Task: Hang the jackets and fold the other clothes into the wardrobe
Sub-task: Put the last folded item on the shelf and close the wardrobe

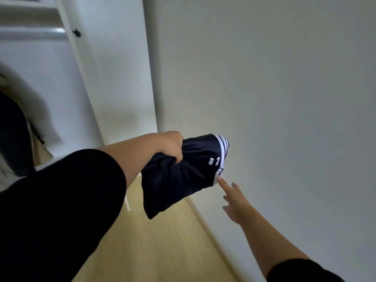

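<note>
dangling crumpled navy white-striped garment [175, 180]

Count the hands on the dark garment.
2. The left hand grips the dark garment at its bunched top; the right hand touches its white-striped edge with one fingertip.
</note>
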`<control>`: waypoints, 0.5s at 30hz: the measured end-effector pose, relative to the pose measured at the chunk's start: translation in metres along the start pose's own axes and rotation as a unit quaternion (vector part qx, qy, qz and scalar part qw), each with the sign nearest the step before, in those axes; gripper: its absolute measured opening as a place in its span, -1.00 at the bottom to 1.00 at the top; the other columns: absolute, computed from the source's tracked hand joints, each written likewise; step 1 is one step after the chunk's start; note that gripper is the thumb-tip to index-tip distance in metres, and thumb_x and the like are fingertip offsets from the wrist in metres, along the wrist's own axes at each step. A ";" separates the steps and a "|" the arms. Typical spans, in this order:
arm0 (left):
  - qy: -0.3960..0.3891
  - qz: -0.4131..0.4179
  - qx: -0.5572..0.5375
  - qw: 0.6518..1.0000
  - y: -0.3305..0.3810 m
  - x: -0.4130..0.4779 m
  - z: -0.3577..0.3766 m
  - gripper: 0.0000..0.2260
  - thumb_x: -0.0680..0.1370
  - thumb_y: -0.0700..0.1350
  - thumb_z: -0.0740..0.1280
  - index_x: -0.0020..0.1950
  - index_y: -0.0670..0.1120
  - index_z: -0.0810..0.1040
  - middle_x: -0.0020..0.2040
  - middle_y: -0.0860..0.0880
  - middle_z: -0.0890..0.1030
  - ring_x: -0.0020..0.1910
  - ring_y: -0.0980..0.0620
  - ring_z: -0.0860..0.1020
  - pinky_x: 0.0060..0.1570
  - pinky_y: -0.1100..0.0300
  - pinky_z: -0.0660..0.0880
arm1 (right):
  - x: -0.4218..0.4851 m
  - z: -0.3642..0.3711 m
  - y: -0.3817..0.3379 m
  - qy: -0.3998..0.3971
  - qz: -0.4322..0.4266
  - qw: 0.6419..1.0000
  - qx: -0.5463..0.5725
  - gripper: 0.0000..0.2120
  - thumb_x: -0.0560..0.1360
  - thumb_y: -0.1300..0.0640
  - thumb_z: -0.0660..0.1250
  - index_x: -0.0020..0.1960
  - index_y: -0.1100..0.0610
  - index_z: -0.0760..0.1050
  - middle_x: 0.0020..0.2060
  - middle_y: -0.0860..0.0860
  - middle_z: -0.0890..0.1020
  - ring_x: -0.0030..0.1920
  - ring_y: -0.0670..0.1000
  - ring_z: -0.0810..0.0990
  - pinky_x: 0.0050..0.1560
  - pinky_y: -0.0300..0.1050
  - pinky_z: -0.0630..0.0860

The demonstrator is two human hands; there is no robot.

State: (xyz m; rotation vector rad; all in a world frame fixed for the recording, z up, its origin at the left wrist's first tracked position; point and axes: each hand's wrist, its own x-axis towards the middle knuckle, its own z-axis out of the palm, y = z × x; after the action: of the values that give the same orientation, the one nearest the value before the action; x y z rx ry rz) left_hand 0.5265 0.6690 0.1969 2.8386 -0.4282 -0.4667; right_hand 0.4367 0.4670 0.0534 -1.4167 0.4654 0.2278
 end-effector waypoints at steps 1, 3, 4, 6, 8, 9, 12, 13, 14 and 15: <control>0.007 -0.002 -0.029 1.000 0.008 -0.007 -0.023 -0.77 0.29 -0.16 0.52 -0.24 -0.15 0.49 -0.29 -0.01 0.51 -0.35 0.04 0.47 -0.40 0.24 0.40 | -0.009 0.000 -0.017 -0.022 0.034 0.999 0.031 -0.02 0.37 -0.22 0.43 0.57 0.03 -0.05 0.53 0.09 0.11 0.49 0.12 0.19 0.45 0.16 0.18; 0.020 -0.006 -0.094 0.995 0.024 -0.022 -0.066 -0.76 0.27 -0.17 0.52 -0.17 -0.22 0.54 -0.22 -0.07 0.59 -0.29 -0.02 0.56 -0.35 0.19 0.50 | -0.026 0.003 -0.055 -0.060 0.058 0.993 0.080 0.00 0.33 -0.24 0.43 0.56 0.09 0.00 0.52 0.12 0.15 0.48 0.13 0.23 0.45 0.17 0.19; 0.026 -0.012 -0.134 0.991 0.031 -0.030 -0.088 -0.71 0.27 -0.18 0.52 -0.09 -0.25 0.57 -0.15 -0.12 0.63 -0.23 -0.06 0.60 -0.27 0.15 0.55 | -0.035 0.007 -0.076 -0.086 0.060 0.989 0.105 0.01 0.29 -0.26 0.42 0.55 0.10 0.03 0.50 0.14 0.20 0.47 0.13 0.25 0.44 0.17 0.20; 0.043 -0.021 -0.214 0.976 0.042 -0.046 -0.131 -0.67 0.26 -0.20 0.51 -0.02 -0.24 0.58 -0.09 -0.16 0.65 -0.17 -0.10 0.63 -0.18 0.11 0.58 | -0.051 0.016 -0.124 -0.148 0.047 0.975 0.157 -0.07 0.29 -0.29 0.39 0.51 0.12 0.18 0.41 0.12 0.38 0.40 0.12 0.36 0.38 0.15 0.25; 0.064 -0.026 -0.295 0.953 0.047 -0.062 -0.163 -0.71 0.28 -0.22 0.51 -0.03 -0.18 0.60 -0.10 -0.13 0.66 -0.16 -0.07 0.64 -0.19 0.14 0.59 | -0.067 0.026 -0.169 -0.212 0.016 0.957 0.198 -0.28 0.40 -0.25 0.37 0.43 0.09 0.34 0.30 0.09 0.53 0.31 0.12 0.49 0.32 0.12 0.38; 0.074 -0.030 -0.338 0.938 0.047 -0.070 -0.173 -0.72 0.29 -0.23 0.51 -0.03 -0.14 0.61 -0.10 -0.11 0.66 -0.14 -0.06 0.64 -0.19 0.16 0.58 | -0.075 0.031 -0.188 -0.234 0.002 0.950 0.206 -0.38 0.45 -0.21 0.36 0.40 0.08 0.39 0.28 0.10 0.55 0.28 0.14 0.52 0.29 0.14 0.42; 0.117 -0.060 -0.467 0.875 0.035 -0.094 -0.181 -0.69 0.31 -0.28 0.50 0.03 -0.13 0.64 -0.05 -0.11 0.67 -0.09 -0.06 0.64 -0.13 0.15 0.55 | -0.094 0.053 -0.236 -0.223 0.024 0.957 0.183 -0.54 0.46 -0.08 0.40 0.28 0.11 0.50 0.16 0.15 0.62 0.13 0.18 0.62 0.11 0.11 0.55; 0.135 -0.071 -0.497 0.854 0.027 -0.100 -0.182 -0.66 0.31 -0.29 0.50 0.06 -0.15 0.63 -0.04 -0.12 0.67 -0.08 -0.07 0.64 -0.11 0.14 0.55 | -0.096 0.062 -0.250 -0.208 0.015 0.966 0.155 -0.56 0.43 -0.03 0.43 0.25 0.13 0.51 0.11 0.16 0.65 0.08 0.19 0.65 0.03 0.07 0.58; 0.148 -0.082 -0.516 0.840 0.016 -0.107 -0.183 -0.65 0.32 -0.30 0.50 0.09 -0.17 0.63 -0.02 -0.13 0.67 -0.07 -0.08 0.63 -0.09 0.13 0.55 | -0.098 0.073 -0.263 -0.192 -0.006 0.974 0.117 -0.56 0.41 0.04 0.45 0.23 0.17 0.51 0.07 0.17 0.66 0.05 0.19 0.66 -0.02 0.04 0.60; 0.155 -0.095 -0.528 0.829 0.004 -0.114 -0.186 -0.65 0.33 -0.30 0.50 0.11 -0.18 0.61 0.02 -0.15 0.66 -0.05 -0.09 0.63 -0.06 0.11 0.55 | -0.099 0.086 -0.276 -0.173 -0.034 0.981 0.076 -0.56 0.39 0.10 0.47 0.22 0.21 0.52 0.04 0.17 0.67 0.03 0.19 0.66 -0.07 0.01 0.61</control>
State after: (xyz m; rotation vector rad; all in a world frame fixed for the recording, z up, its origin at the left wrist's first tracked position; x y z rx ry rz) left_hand 0.4861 0.7355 0.4011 1.7988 0.1673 -0.1622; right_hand 0.4800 0.5214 0.3513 -1.2105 0.1435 0.3673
